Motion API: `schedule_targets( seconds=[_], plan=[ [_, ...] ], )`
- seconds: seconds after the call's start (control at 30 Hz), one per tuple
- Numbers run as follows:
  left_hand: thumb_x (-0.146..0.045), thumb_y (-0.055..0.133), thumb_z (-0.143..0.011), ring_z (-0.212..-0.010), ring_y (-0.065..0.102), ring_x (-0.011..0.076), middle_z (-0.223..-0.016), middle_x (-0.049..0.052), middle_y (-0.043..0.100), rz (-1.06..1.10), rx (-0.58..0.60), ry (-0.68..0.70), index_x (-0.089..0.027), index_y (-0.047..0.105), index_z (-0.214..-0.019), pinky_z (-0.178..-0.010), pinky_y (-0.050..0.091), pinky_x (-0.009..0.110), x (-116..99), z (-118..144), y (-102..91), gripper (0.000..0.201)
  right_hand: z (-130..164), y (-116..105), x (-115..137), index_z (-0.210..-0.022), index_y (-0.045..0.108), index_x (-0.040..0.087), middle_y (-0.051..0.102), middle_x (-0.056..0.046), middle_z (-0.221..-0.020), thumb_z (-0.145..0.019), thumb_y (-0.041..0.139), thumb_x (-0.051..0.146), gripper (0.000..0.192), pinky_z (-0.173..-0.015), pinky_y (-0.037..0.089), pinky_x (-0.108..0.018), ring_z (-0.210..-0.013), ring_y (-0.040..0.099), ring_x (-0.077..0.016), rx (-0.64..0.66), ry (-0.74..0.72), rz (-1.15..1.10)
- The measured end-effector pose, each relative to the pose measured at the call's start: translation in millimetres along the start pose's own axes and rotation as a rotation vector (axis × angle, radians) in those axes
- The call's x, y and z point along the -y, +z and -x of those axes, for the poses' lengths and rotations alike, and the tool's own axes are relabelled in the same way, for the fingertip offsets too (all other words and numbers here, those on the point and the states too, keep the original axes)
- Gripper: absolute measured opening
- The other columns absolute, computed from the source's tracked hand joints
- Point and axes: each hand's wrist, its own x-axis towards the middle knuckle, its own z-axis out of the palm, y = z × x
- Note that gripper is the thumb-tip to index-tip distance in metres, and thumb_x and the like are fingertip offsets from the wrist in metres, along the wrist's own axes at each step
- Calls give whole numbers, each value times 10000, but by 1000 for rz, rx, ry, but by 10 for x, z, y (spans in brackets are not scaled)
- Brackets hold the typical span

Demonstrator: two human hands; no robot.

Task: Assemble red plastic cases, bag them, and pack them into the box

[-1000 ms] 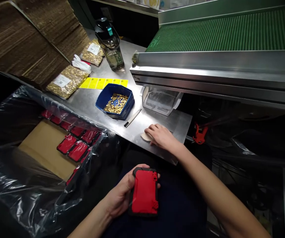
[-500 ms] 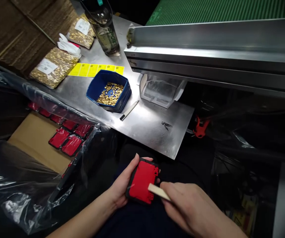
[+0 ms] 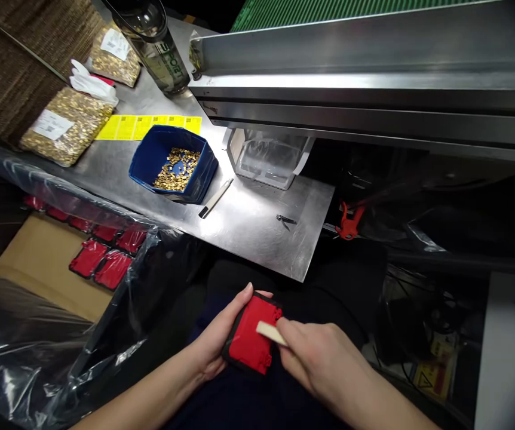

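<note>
My left hand (image 3: 216, 341) is closed around a red plastic piece with a black rim (image 3: 248, 340), low in front of my lap. Its red face is turned up, and small red moulded bits stand along its right edge. In my right hand (image 3: 315, 352), the fingers are closed on a flat beige stick (image 3: 270, 332). The stick's blunt end lies over the red face; whether it touches is hard to see. Most of the stick is hidden inside my fist.
A steel table (image 3: 257, 239) carries a blue bin (image 3: 206, 164) of small brass pieces, a pale pen-like tool (image 3: 216, 197), small pliers (image 3: 286, 221) and a bottle (image 3: 163, 60). Similar red pieces (image 3: 88, 258) lie in a plastic-lined box at left. A metal conveyor frame (image 3: 351, 101) juts in.
The head view has shifted, so the table sits further left. My right hand has brought the stick further left over the red face, while my left hand keeps its hold.
</note>
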Motion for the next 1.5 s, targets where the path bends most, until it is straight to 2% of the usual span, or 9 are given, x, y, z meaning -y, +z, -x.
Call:
schedule_targets(
  seconds=[0.13, 0.27, 0.4, 0.63, 0.8, 1.13, 1.27, 1.4, 1.5],
  plan=[
    [-620, 602, -952, -888, 749, 251, -1048, 155, 779, 15, -3, 5, -147, 660, -1258, -812, 589, 324, 26, -6, 1, 566, -25, -27, -4, -1003, 514, 246, 714, 45, -808, -911, 586, 130, 165, -527, 297, -317, -643, 693, -169, 41, -37, -25],
    [-610, 622, -944, -856, 750, 240, -1042, 144, 781, 49, -20, -4, -150, 660, -1236, -779, 588, 305, 45, -13, 2, 546, -27, -65, 5, -955, 507, 242, 708, 42, -797, -937, 555, 123, 130, -535, 308, -300, -628, 687, -162, 80, 39, -58],
    [-620, 628, -935, -866, 754, 257, -1042, 142, 781, 41, -11, 10, -156, 664, -1235, -799, 591, 328, 64, -25, -23, 554, -65, -98, 31, -952, 513, 243, 714, 41, -806, -931, 560, 127, 126, -537, 309, -291, -636, 689, -165, 132, 3, -89],
    [-625, 645, -925, -898, 754, 263, -1018, 132, 782, 78, 25, -1, -151, 669, -1240, -805, 592, 328, 84, -39, -113, 570, -134, -103, 58, -949, 528, 240, 712, 34, -807, -939, 555, 137, 107, -544, 319, -264, -641, 683, -160, 186, 43, -132],
    [-634, 621, -938, -773, 733, 202, -944, 100, 777, 142, 26, -31, -147, 697, -1156, -697, 578, 267, 74, -49, -155, 538, -175, -134, 53, -950, 520, 240, 696, 33, -807, -975, 519, 147, 96, -563, 336, -248, -633, 655, -152, 176, 117, -157],
    [-619, 648, -926, -802, 727, 210, -939, 102, 775, 170, 53, 12, -141, 714, -1124, -745, 573, 276, 103, -72, -223, 522, -259, -175, 137, -940, 520, 251, 691, 43, -789, -960, 527, 146, 107, -554, 317, -235, -615, 635, -135, 204, 111, -202],
    [-645, 634, -921, -726, 709, 193, -900, 91, 771, 166, 72, -4, -148, 729, -1080, -663, 556, 259, 117, -95, -257, 530, -246, -179, 120, -942, 509, 254, 680, 41, -794, -997, 517, 208, 72, -566, 311, -237, -630, 625, -137, 150, 142, -205],
    [-651, 623, -926, -833, 729, 221, -980, 124, 776, 153, 74, 5, -148, 716, -1128, -733, 571, 275, 122, -102, -277, 550, -232, -191, 125, -943, 521, 256, 675, 46, -777, -985, 510, 182, 86, -550, 302, -234, -605, 611, -130, 208, 125, -225],
    [-661, 632, -916, -751, 707, 199, -917, 99, 765, 137, 74, 3, -155, 720, -1113, -672, 561, 265, 124, -108, -282, 550, -239, -213, 131, -940, 512, 256, 673, 37, -804, -1017, 504, 222, 84, -582, 324, -231, -644, 616, -138, 182, 156, -211]
  ],
)
